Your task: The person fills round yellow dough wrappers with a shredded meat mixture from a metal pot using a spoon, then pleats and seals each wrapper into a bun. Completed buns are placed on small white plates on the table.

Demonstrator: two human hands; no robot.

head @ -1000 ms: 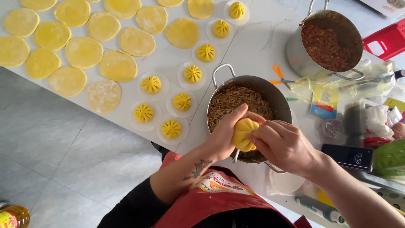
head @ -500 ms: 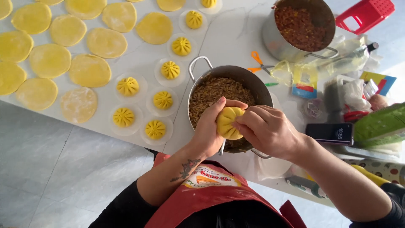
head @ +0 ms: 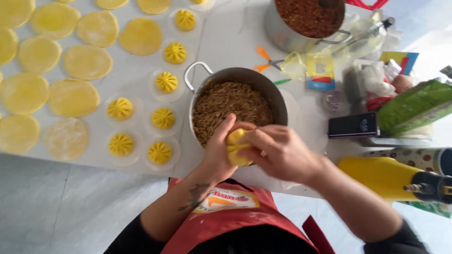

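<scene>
Yellow dough, a half-pleated dumpling, sits between both hands just over the near rim of a steel pot. The left hand cups it from the side and beneath, fingers curled up around it, thumb hidden. The right hand closes on its top edge, fingers pinched together on the dough, so both hands have hold of the same piece.

Directly behind them stands the steel pot, filled with brown shredded filling, one loop handle turned toward the left. To its left, on the white worktop, finished pleated dumplings rest each on a small round paper, arranged in loose rows. Further left lie flat yellow dough rounds, spread side by side, and one paler floured round near the worktop's front edge.

Beyond the near pot a second steel pot holds reddish-brown mince. Orange-handled scissors lie between the two pots. To the right are a black phone, a green packet, crumpled plastic bags and, nearest the camera, a yellow bottle with a black nozzle. A red apron shows below the hands.
</scene>
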